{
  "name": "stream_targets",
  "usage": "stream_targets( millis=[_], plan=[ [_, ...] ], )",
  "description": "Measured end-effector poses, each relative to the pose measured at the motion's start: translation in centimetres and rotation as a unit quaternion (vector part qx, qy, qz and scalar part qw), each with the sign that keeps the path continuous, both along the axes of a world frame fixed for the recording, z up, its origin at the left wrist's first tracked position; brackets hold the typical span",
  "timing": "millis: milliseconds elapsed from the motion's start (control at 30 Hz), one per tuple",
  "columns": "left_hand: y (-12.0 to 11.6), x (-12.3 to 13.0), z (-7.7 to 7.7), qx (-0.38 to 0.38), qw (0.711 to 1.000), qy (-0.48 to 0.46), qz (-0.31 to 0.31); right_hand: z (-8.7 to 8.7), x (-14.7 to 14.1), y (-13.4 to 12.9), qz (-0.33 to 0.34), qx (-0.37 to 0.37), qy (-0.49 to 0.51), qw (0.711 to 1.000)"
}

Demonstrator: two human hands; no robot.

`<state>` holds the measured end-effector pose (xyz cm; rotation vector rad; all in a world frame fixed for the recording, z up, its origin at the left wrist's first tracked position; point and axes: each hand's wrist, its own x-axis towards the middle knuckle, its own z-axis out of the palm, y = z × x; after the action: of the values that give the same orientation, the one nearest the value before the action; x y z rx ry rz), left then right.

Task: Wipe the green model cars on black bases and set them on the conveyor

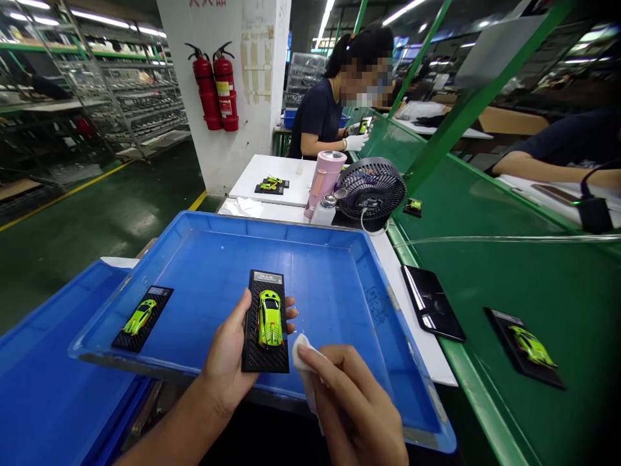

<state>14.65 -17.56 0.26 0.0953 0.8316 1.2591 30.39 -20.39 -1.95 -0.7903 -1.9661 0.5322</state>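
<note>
Cloth brought beside a lime-green model car [270,318] on its carbon-fibre display base [251,330].
Left hand [226,356] gripped the base, fingers curled behind it; right hand [352,401] pinched a white cloth [305,369] over a blue plastic tray [213,249].

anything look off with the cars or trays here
Nothing looks spilled or damaged, as far as this view shows. The one mild oddity is the black-based green model car lying slanted in the blue plastic tray, not square to its walls, and that tray sits skewed across a second blue tray.
</note>
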Motion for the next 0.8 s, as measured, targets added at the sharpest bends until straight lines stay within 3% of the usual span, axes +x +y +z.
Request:
stream_targets(
  millis=[167,400,567,800],
  plan=[
    [-0.2,0.0,0.3,-0.010,1.000,-0.010,0.003,0.0,-0.6,-0.8,-0.008,0.014,-0.030,0.999],
    [0.1,0.0,-0.2,-0.060,0.994,-0.077,0.044,0.8,0.9,0.8,-0.034,-0.019,0.065,0.997],
    [-0.1,0.6,-0.9,-0.082,0.991,-0.100,0.018,1.3,0.7,0.8,0.006,-0.019,0.062,0.998],
    [-0.4,0.4,-0.8,-0.077,0.991,-0.109,0.010,0.8,0.5,1.0,-0.005,-0.010,0.024,1.000]
  ],
)
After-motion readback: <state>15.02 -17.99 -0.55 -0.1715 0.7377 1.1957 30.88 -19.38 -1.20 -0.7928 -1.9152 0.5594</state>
